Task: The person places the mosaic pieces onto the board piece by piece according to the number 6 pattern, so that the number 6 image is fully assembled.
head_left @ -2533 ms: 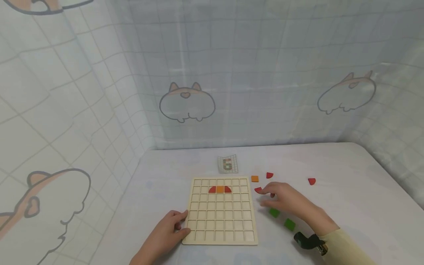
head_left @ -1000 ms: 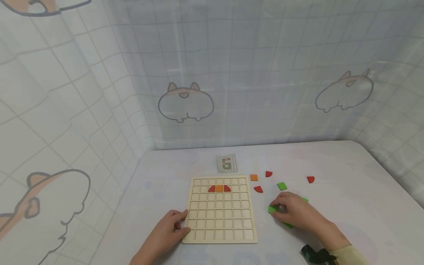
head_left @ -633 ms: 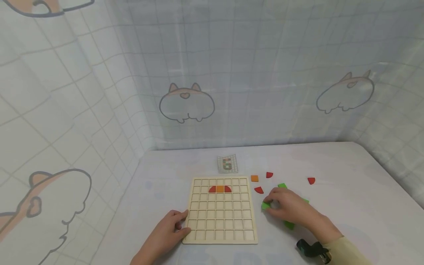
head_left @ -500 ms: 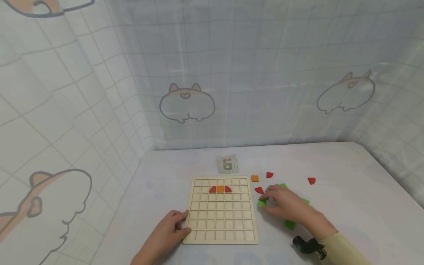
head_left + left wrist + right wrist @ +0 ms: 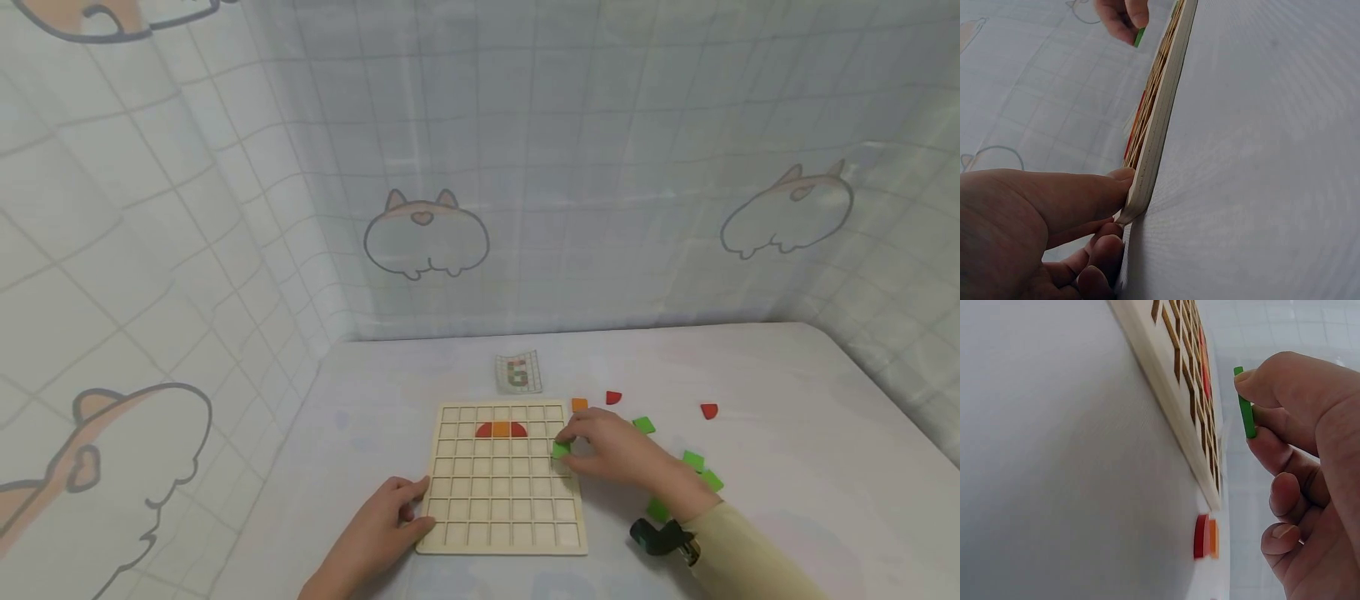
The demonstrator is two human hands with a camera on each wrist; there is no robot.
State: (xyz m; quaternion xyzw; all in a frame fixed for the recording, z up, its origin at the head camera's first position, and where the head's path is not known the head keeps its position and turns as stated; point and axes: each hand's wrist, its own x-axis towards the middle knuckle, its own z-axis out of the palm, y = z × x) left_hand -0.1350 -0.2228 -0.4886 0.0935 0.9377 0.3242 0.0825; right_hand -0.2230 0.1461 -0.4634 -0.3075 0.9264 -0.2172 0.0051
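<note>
A pale wooden grid board [image 5: 480,533] lies on the table. At its left edge my left hand [image 5: 378,529] holds the border with thumb and fingertips; in the left wrist view the thumb [image 5: 1097,194] touches the board's rim. Between thumb and fingertips my right hand [image 5: 618,450] pinches a green square tile [image 5: 561,450], above the board's right columns. The right wrist view has this tile [image 5: 1245,403] edge-on, apart from the board. An orange square [image 5: 501,429] sits in the second row between two red quarter-round tiles [image 5: 484,430].
A small printed pattern card [image 5: 517,372] lies behind the board. To the right are a loose orange square [image 5: 580,405], red quarter-round pieces [image 5: 613,397] and several green squares [image 5: 693,461]. A black device [image 5: 660,537] is strapped at the right wrist.
My right hand has picked up a green tile from the right of the board and carried it left over the board's right side. The left hand has stayed at the edge.
</note>
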